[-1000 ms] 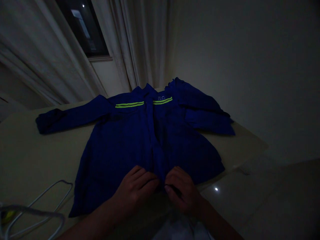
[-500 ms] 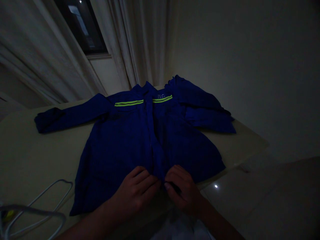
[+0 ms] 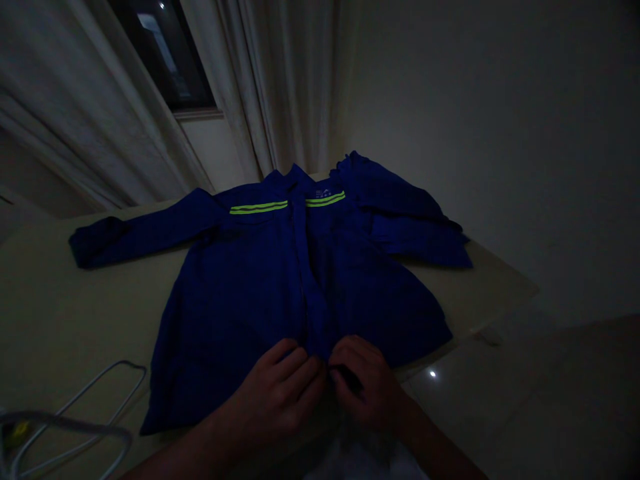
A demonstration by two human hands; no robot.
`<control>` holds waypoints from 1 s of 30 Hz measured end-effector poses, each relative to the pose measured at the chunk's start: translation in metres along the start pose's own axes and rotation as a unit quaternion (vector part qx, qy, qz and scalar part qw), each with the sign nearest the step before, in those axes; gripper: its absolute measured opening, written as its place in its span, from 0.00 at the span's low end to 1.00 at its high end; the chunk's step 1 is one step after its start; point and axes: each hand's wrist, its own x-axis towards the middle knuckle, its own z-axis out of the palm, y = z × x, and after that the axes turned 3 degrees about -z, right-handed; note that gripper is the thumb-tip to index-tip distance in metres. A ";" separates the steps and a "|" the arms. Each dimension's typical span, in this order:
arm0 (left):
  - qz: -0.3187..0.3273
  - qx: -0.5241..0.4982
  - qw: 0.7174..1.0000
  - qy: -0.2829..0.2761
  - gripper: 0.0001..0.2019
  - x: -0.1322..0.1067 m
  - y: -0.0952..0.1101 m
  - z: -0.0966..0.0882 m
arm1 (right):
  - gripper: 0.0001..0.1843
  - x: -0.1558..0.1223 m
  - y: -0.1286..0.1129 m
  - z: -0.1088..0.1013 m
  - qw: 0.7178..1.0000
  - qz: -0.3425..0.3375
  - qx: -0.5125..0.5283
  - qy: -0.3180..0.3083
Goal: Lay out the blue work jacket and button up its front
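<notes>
A dark blue jacket (image 3: 240, 280) with yellow-green chest stripes lies front side up, its collar away from me. One sleeve stretches out to the left, while the other is folded over at the right. At the bottom of the front opening, my left hand (image 3: 287, 380) is closed on the hem with curled fingers. Close beside it, my right hand (image 3: 365, 377) pinches the other front edge. The fingertips nearly meet, and they hide the bit of zipper or hem between them. Dim light makes the details there hard to read.
The jacket rests on a pale table (image 3: 45, 293), whose right corner juts past the folded sleeve. White cable-like loops (image 3: 120, 363) and a small yellow item (image 3: 19, 432) lie at the lower left. Curtains (image 3: 280, 80) hang behind, and tiled floor (image 3: 465, 400) shows at right.
Both hands have shifted very slightly toward me and closer together at the hem. The jacket has hardly moved.
</notes>
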 end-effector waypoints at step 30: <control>-0.110 -0.135 0.984 -0.029 0.05 -0.004 -0.016 0.003 | 0.06 -0.002 0.006 -0.002 0.996 -0.044 0.013 0.076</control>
